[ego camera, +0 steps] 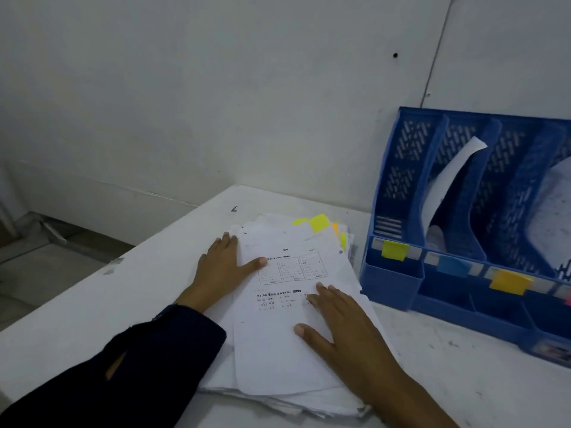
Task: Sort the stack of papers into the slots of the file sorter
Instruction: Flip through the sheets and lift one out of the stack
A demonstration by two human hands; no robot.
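Both hands flat, fingers straight, on papers (287, 344): left hand (224, 267) at left edge, right hand (336, 322) on top. Sorter (398, 273) just right of papers.

Blue perforated file sorter (398, 273), white papers (278, 350).

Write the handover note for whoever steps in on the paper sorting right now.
Left hand: fingers at the left edge of the stack of papers, thumb on the top sheet. Right hand: flat on the top sheet.
Stack lies on the white table, left of the blue file sorter.
Done: a curled sheet stands in the second slot; more paper sits further right.
Left: nearly the whole stack; its sheets carry coloured tabs like the slot labels.
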